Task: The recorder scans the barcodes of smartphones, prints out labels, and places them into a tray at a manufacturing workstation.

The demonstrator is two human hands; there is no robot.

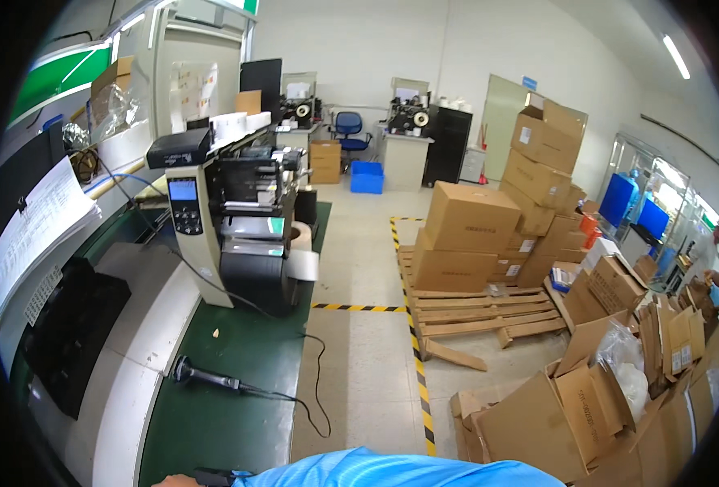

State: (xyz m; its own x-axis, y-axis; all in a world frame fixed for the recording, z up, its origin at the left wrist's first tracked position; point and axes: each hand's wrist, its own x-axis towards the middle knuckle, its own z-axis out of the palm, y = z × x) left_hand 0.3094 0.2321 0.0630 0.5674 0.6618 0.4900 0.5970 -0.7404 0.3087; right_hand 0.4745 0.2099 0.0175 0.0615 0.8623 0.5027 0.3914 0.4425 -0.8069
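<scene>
Handheld scanner [205, 377] near table [213, 422] front edge: light, rigid; grip its handle. Hands' state cannot be told.

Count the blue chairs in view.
1. The blue chair stands at the far wall, behind the blue bin on the floor. More may be hidden behind the printer or the boxes.

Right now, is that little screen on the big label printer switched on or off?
On. The screen on the printer glows light blue against its dark control panel.
</scene>
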